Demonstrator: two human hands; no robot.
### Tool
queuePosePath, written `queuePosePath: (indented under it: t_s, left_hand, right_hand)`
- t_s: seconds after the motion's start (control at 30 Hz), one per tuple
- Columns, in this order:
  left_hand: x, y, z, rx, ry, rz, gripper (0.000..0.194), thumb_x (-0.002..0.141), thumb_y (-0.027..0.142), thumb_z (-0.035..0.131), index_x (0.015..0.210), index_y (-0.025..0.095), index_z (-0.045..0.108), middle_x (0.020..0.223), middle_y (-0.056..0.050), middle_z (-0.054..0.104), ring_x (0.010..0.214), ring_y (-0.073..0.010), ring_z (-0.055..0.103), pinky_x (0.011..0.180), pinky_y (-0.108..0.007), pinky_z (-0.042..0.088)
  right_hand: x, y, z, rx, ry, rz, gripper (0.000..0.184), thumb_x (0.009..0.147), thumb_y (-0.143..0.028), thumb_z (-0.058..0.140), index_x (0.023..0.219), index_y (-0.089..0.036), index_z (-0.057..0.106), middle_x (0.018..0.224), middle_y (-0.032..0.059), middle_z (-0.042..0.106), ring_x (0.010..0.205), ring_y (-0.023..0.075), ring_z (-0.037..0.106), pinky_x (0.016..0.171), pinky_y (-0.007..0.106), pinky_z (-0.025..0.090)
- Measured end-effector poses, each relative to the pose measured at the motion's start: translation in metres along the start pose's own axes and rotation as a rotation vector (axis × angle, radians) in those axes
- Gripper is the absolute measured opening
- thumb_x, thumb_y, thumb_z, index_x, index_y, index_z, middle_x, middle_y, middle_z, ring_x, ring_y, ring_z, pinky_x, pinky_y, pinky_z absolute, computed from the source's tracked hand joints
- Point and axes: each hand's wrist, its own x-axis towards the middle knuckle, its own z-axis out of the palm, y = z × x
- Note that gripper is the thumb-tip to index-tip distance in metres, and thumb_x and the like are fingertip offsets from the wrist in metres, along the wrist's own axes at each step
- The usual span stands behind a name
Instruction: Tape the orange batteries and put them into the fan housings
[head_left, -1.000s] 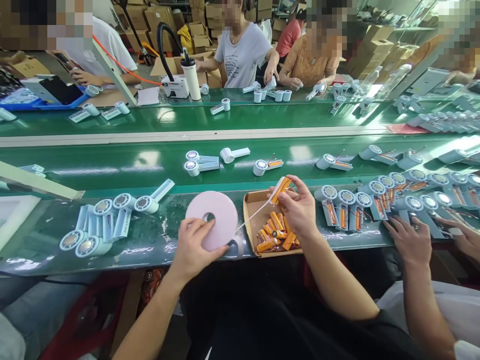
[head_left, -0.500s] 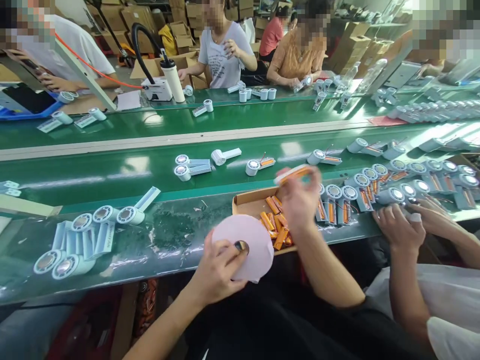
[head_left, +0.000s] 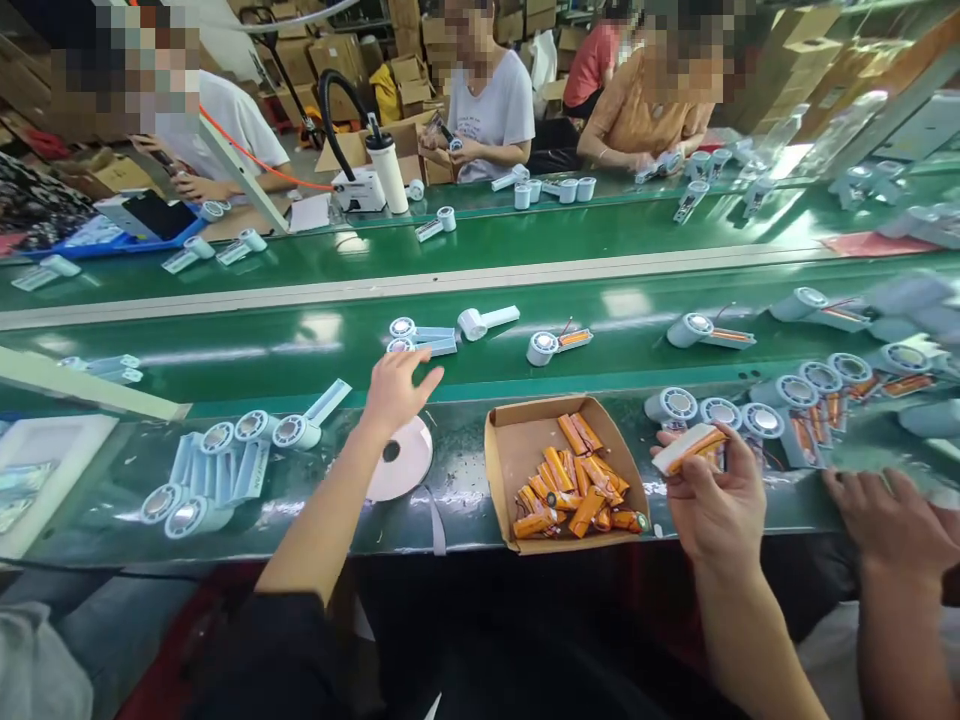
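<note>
Centrally in the head view, the left hand [head_left: 395, 388] reaches forward over the green belt [head_left: 225, 340], fingers spread and loosely open, gripping nothing; its fingertips hang just beside a pair of small fan units [head_left: 420, 336] lying on the belt, though whether they touch cannot be told. Just below that hand, a pink tape roll [head_left: 401, 460] lies flat on the near bench [head_left: 330, 500]. At lower right of centre, the right hand [head_left: 716, 500] is curled, thumb and fingers pinching an orange battery [head_left: 688, 448] with a white strip on it, held up just right of a cardboard box [head_left: 517, 450]. That box sits on the bench at bottom centre and holds a heap of orange cells [head_left: 574, 490]. Right of the held battery, a row of fans [head_left: 720, 412] lies with round heads up. At lower left, a cluster of fan housings [head_left: 217, 465] rests on the bench. At the far lower right, another person's hand [head_left: 892, 520] rests palm down on the bench edge. Across the upper frame, other workers sit behind a farther belt strewn with parts.
</note>
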Motion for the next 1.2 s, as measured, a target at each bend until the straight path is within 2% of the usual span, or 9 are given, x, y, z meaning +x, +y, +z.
queuePosePath:
  t_s: [0.13,0.23,0.37,0.5,0.6,0.73,0.97,1.07,1.2]
  left_hand:
    - [0.136,0.049,0.023,0.098,-0.138,-0.085,0.065,0.102,0.054,0.045,0.160,0.023,0.049,0.164,-0.018,0.050,0.153,-0.0424,0.039,0.121,-0.058,0.037]
    - [0.183,0.066,0.048,0.113,-0.282,-0.060,0.056,0.100,0.054,0.049,0.146,0.027,0.063,0.155,-0.020,0.058,0.139,-0.0437,0.054,0.110,-0.058,0.047]
    - [0.178,0.062,0.068,0.132,-0.426,0.102,0.046,0.095,0.046,0.061,0.136,0.027,0.070,0.150,-0.013,0.062,0.127,-0.0328,0.062,0.105,-0.045,0.053]
    - [0.152,0.056,0.072,0.158,-0.483,0.232,0.028,0.089,0.028,0.070,0.115,0.033,0.079,0.147,-0.005,0.066,0.134,-0.0349,0.056,0.107,-0.047,0.053]
    - [0.141,0.061,0.075,0.168,-0.512,0.283,0.019,0.084,0.017,0.074,0.098,0.027,0.081,0.136,-0.011,0.071,0.137,-0.0384,0.054,0.105,-0.050,0.054]
    - [0.145,0.072,0.076,0.173,-0.563,0.315,0.007,0.089,0.016,0.074,0.091,0.021,0.078,0.112,-0.013,0.077,0.131,-0.0347,0.061,0.107,-0.051,0.053]
    - [0.157,0.073,0.065,0.112,-0.576,0.305,0.026,0.103,0.040,0.069,0.116,0.019,0.073,0.125,-0.009,0.073,0.116,-0.0240,0.069,0.105,-0.049,0.057]
    - [0.156,0.076,0.069,0.082,-0.537,0.265,0.029,0.103,0.041,0.068,0.122,0.019,0.071,0.128,-0.009,0.072,0.115,-0.0240,0.070,0.102,-0.048,0.059]
    - [0.160,0.081,0.075,0.043,-0.513,0.222,0.031,0.104,0.041,0.068,0.126,0.019,0.070,0.130,-0.010,0.071,0.114,-0.0238,0.070,0.100,-0.047,0.061]
  right_hand:
    - [0.008,-0.005,0.016,-0.021,-0.061,0.027,0.054,0.074,-0.042,0.097,0.120,-0.033,0.070,0.089,0.0042,0.085,0.084,0.0303,0.084,0.079,0.047,0.069]
    - [0.008,-0.008,0.013,-0.032,-0.064,0.018,0.057,0.074,-0.038,0.097,0.123,-0.033,0.069,0.093,0.0064,0.086,0.086,0.0304,0.084,0.077,0.044,0.069]
    - [0.009,-0.008,-0.020,-0.088,-0.053,0.056,0.056,0.073,-0.039,0.098,0.121,-0.032,0.070,0.091,0.0076,0.085,0.085,0.0330,0.084,0.070,0.044,0.069]
    - [0.025,-0.005,-0.032,-0.133,-0.075,0.118,0.054,0.072,-0.041,0.098,0.117,-0.029,0.071,0.088,0.0082,0.085,0.080,0.0317,0.084,0.066,0.040,0.068]
    - [0.048,-0.001,-0.003,-0.102,-0.135,0.040,0.054,0.070,-0.038,0.099,0.115,-0.029,0.069,0.088,0.0054,0.085,0.088,0.0311,0.085,0.074,0.041,0.069]
    - [0.090,0.014,0.066,-0.104,-0.360,-0.049,0.051,0.074,-0.039,0.094,0.116,-0.028,0.066,0.088,0.0015,0.085,0.091,0.0292,0.084,0.077,0.042,0.067]
    - [0.142,0.051,0.169,-0.891,-0.847,-0.093,0.031,0.093,-0.031,0.076,0.123,-0.025,0.070,0.068,-0.0048,0.074,0.072,0.0211,0.072,0.078,0.034,0.058]
    - [0.145,0.054,0.182,-0.900,-0.872,-0.101,0.029,0.100,-0.037,0.075,0.124,-0.021,0.071,0.101,0.0040,0.078,0.090,0.0220,0.074,0.086,0.040,0.062]
    - [0.153,0.033,0.150,-0.865,-0.812,-0.110,0.041,0.103,-0.042,0.072,0.135,-0.018,0.066,0.137,0.0093,0.067,0.117,0.0297,0.070,0.096,0.048,0.063]
